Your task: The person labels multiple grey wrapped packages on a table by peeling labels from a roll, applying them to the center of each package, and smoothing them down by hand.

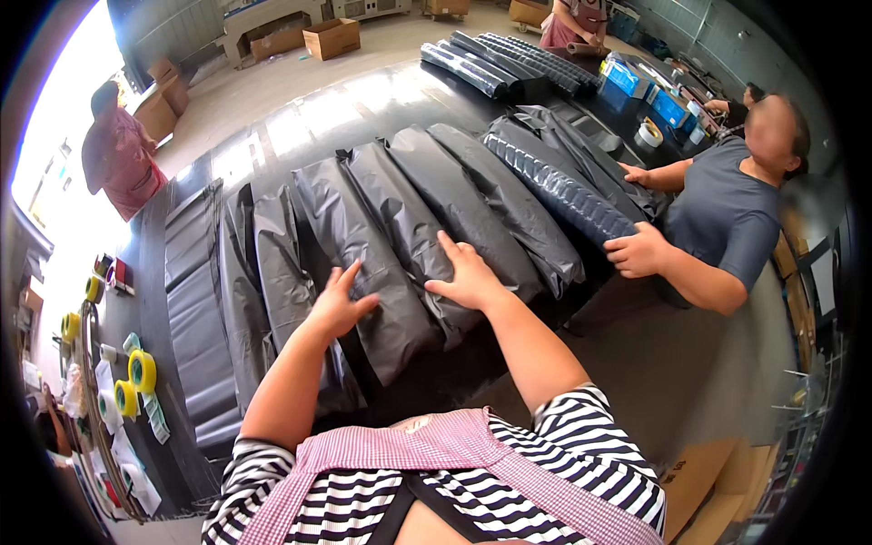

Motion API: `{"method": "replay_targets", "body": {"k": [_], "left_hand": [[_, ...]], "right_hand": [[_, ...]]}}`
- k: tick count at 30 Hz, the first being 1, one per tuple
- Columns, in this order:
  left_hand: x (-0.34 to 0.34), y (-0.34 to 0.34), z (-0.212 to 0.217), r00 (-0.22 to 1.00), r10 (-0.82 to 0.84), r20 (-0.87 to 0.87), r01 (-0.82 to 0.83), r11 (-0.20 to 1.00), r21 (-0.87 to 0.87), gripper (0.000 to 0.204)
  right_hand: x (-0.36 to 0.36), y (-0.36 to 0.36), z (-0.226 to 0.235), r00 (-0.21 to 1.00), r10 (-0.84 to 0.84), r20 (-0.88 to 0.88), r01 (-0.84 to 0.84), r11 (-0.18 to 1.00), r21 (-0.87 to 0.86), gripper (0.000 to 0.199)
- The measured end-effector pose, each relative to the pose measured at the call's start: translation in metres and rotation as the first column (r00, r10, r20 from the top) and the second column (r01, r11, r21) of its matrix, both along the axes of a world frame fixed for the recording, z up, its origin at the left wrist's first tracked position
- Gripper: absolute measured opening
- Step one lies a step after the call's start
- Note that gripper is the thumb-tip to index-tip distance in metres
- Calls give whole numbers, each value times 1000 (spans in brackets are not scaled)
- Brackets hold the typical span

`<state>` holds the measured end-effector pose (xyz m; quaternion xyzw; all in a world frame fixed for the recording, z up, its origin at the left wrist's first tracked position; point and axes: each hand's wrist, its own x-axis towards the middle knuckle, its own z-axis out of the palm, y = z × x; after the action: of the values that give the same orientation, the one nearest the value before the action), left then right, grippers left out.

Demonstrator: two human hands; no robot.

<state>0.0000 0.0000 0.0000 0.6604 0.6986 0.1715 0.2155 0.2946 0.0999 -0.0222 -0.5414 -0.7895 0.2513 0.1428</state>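
Observation:
Several long, plump packages wrapped in black plastic bags lie side by side across the dark table. My left hand point(340, 304) is over the near part of one black plastic package point(341, 227), fingers spread and thumb pointing right. Fingers apart, my right hand point(468, 277) rests on or just above the neighbouring black package point(400, 213). Neither hand grips anything. At the right, a co-worker's hand point(636, 252) holds the near end of a dark roll in ribbed, shiny wrapping point(559, 186). The co-worker's other hand point(634, 174) is by a further black bag.
A flat stack of black bags point(193, 318) lies at the table's left. Yellow tape rolls point(142, 371) sit along that edge. More wrapped rolls point(463, 68) lie at the far side, near blue boxes point(627, 79). An opened carton point(718, 486) stands at lower right. Other people are around the table.

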Motion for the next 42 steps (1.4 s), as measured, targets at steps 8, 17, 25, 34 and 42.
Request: {"method": "replay_targets", "body": {"k": [8,17,25,34,42], "left_hand": [[-187,-96,-43,914,400,-70,-382,905,185,89],[-125,-67,-37,859,511,44,-502,855,-129,124],[-60,-57,-4,815,539,-212,-578,775,-255,117],[-43,-89,-5,780,431,-455,-574,781,-245,116],[-30,-71,11,823,368,-432,-498,834,-239,101]], "right_hand": [[135,1,11,876,-291,-385,434,823,366,54],[164,31,-38,832,-531,157,436,803,406,101],[148,14,-41,801,-564,202,413,765,495,99],[139,5,-34,743,-618,256,478,758,444,86],[129,9,-32,731,-610,305,440,763,473,86]]}}
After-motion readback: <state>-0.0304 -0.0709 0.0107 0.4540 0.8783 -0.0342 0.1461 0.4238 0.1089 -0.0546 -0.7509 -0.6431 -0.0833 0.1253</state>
